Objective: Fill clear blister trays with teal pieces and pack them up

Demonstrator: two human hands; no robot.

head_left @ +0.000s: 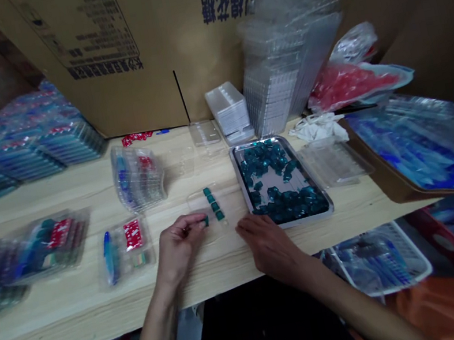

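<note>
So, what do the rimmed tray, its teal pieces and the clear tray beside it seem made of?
The rimmed tray looks like stainless steel: grey, shiny rim. The teal pieces look like glossy translucent plastic, though glass is possible. The clear tray seems thin moulded plastic; the table shows through it.

Cramped packing workshop: cardboard cartons (169, 39) behind a wood-grain workbench (57, 305), stacked clear blister trays (290, 59), wrapped blister packs (24, 141), steel tray (241, 182) of teal parts (270, 168).

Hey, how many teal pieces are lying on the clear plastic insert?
4 teal pieces, in one slanted row on the clear plastic insert; a fifth is pinched at the left hand's fingertips.
</note>
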